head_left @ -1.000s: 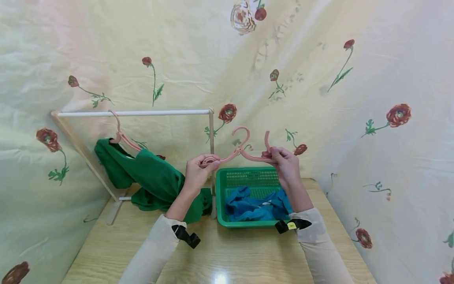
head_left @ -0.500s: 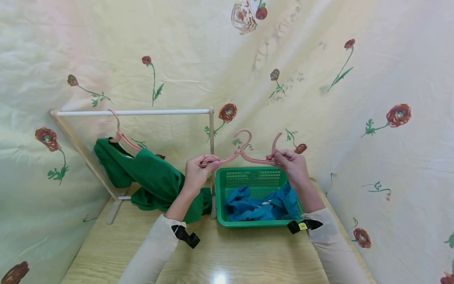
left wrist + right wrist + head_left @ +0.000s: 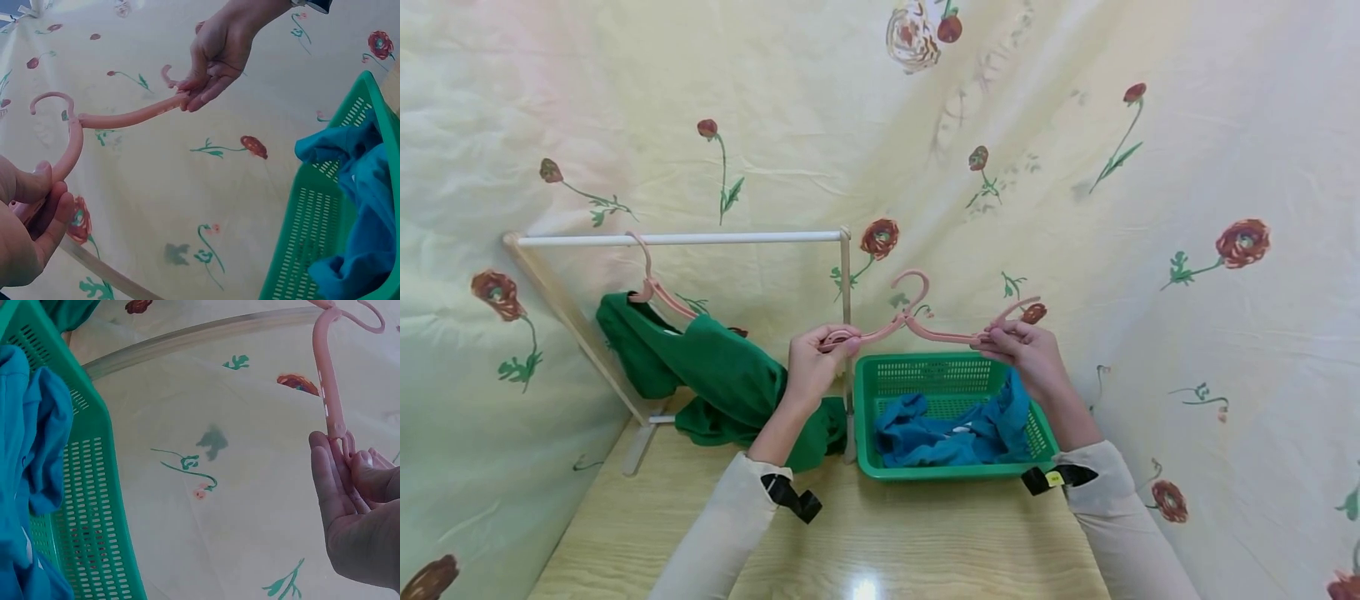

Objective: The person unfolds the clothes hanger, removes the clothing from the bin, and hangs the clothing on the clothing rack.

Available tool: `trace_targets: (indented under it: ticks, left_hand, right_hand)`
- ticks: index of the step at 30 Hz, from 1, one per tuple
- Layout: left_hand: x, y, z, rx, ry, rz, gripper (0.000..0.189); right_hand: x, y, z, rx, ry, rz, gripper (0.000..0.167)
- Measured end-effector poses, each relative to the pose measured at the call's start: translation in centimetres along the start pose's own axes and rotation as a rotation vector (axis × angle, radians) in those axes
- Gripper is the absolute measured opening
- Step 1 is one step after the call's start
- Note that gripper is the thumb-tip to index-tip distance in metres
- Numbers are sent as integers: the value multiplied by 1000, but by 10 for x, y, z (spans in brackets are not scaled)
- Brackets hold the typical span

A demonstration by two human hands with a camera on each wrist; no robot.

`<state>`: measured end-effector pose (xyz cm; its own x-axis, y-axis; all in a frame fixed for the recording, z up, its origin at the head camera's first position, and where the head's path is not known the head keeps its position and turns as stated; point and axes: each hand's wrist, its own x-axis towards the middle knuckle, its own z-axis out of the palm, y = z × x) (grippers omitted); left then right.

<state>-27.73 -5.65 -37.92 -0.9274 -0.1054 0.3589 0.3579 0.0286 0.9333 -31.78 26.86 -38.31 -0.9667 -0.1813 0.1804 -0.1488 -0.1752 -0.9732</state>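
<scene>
On the left of the table (image 3: 865, 533) stands the rack (image 3: 737, 238), its white rail running left to right; the green garment (image 3: 722, 358) hangs there on a pink hanger of its own. Just right of it sits the green basket (image 3: 955, 475), with the blue garment (image 3: 940, 442) bunched inside.

What matters is in the air, seen past the basket's far rim: a second hanger (image 3: 943, 337), bare, stretched between both hands. Its long axis runs left to right, hook upward, about midway between them.

The left hand (image 3: 812, 367) pinches the left end and mostly covers it. The right hand (image 3: 1033, 354) pinches the outer end of the right arm between thumb and fingers. From that grip a slim end piece (image 3: 1017, 308) slants up and off to the right, out of line with the arm. The right hand is by far the nearer one to it, right at its root.
</scene>
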Motion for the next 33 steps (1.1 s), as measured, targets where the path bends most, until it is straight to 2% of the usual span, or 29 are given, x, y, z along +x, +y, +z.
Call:
trace_targets:
  ticks: [13,17,24,33]
  left_hand:
    - [2,2,0,-39,20,7,14]
    - [1,1,1,-58,26,7,14]
    - [0,-4,4,-94,27,-8,15]
    - [1,-9,4,-103,4,-33,16]
  right_hand:
    - [5,-3,-3,466,-65,136,26]
    - [6,0,-2,573,-61,175,28]
    - [9,7,2,790,-24,229,22]
    - [12,11,5,842,33,256,22]
